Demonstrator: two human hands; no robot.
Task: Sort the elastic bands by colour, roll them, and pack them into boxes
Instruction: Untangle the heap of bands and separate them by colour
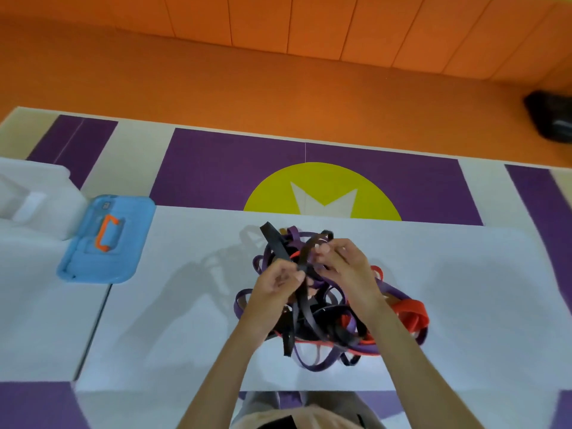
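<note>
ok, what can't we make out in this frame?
All head view:
- Band count per colour: tangle overlaps itself; left hand and right hand, both pinching a black band, cover its middle.
- Blue case contents: lid shut.
- White box: blurred, cut by left edge.
- Dark object: blurred, cut by right edge.

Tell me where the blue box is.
Head view: the blue box lies at the left of the table, beside a white box, left of the bands.

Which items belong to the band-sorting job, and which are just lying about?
Job: tangle of bands; black band, pinched by left hand and right hand; blue case; white box, likely for packing.
Lying about: black object on the floor, blurred.
</note>
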